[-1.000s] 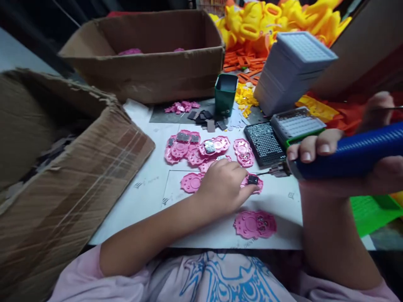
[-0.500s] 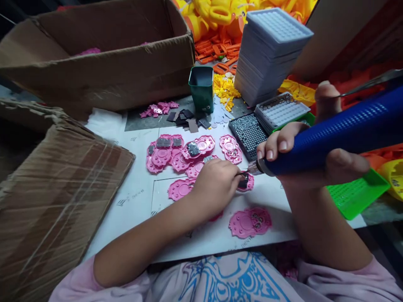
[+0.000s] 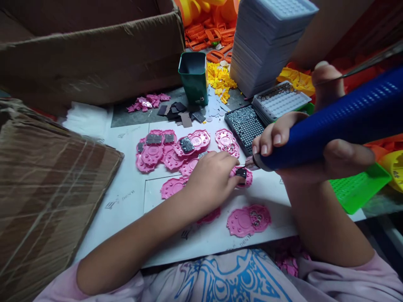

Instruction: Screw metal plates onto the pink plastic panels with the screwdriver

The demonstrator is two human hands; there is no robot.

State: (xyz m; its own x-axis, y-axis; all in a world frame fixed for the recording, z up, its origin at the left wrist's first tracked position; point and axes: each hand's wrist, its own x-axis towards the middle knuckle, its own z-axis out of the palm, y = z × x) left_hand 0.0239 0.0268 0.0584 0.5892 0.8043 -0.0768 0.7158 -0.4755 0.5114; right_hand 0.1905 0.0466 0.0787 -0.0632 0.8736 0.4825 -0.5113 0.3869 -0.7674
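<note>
My left hand (image 3: pixel 212 176) is closed on a pink plastic part (image 3: pixel 248 179) with a black plate (image 3: pixel 241 173), its thumb pressed at the plate's edge. My right hand (image 3: pixel 283 138) wraps round a blue electric screwdriver (image 3: pixel 333 121). The driver's nose (image 3: pixel 251 162) points down-left at the black plate; whether its bit touches a screw cannot be made out. Metal tweezers (image 3: pixel 371 62) also lie across the right hand, above the driver. Nearer my body is a pink part (image 3: pixel 248 221) with small metal contacts, and another pink part (image 3: pixel 227 141) sits beyond my hands.
Pink parts (image 3: pixel 153 153) with grey plates are piled left. A black screw tray (image 3: pixel 247 123), green cup (image 3: pixel 193 79), black plates (image 3: pixel 178 112) and white tray stack (image 3: pixel 267 46) stand behind. Cardboard boxes (image 3: pixel 94 63) border the left; a green basket (image 3: pixel 362 184) is at right.
The camera view has shifted, moving the table things left and up. My left fingers have drawn back from the driver's tip, with the thumb now on the part. The driver stays over it.
</note>
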